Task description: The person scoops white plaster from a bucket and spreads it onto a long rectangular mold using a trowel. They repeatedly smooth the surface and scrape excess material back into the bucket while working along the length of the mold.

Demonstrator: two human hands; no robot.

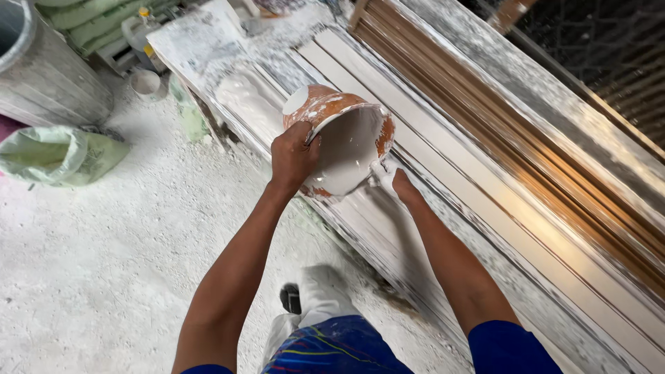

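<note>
The left hand grips the rim of an orange bucket, tipped over the long white mould. The right hand, plaster-coated, is at the bucket's mouth; its grip is hidden. Scraping out looks underway; steady tilting comes next.
</note>
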